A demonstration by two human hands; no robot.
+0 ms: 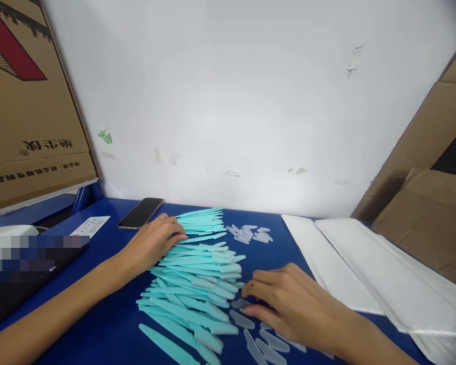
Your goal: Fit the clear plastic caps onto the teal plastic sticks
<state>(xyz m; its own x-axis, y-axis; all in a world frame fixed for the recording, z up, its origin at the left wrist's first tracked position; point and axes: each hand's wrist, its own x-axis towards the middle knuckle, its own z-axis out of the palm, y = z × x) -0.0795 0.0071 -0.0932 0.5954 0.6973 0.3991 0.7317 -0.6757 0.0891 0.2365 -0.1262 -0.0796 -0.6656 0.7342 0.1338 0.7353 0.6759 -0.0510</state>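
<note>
Many turquoise knife-shaped sticks (190, 304) lie in a long pile on the blue table, with a neater group (201, 221) at its far end. My left hand (155, 238) is at the far left of the pile, its fingers bent around the end of one turquoise stick (205, 238). Over the pile's right edge, my right hand (277, 301) has thumb and fingers curled close to a translucent cover (241, 303); whether it grips anything is hidden. More translucent covers (273, 340) lie below that hand, and a small group (247, 233) lies further back.
A phone (140, 213) and a printed card (93, 226) lie on the blue table (110, 309) at the left. White flat packets (338, 263) cover its right side. Cardboard boxes stand at left (34, 111) and right (433, 218), with a white wall (228, 101) behind.
</note>
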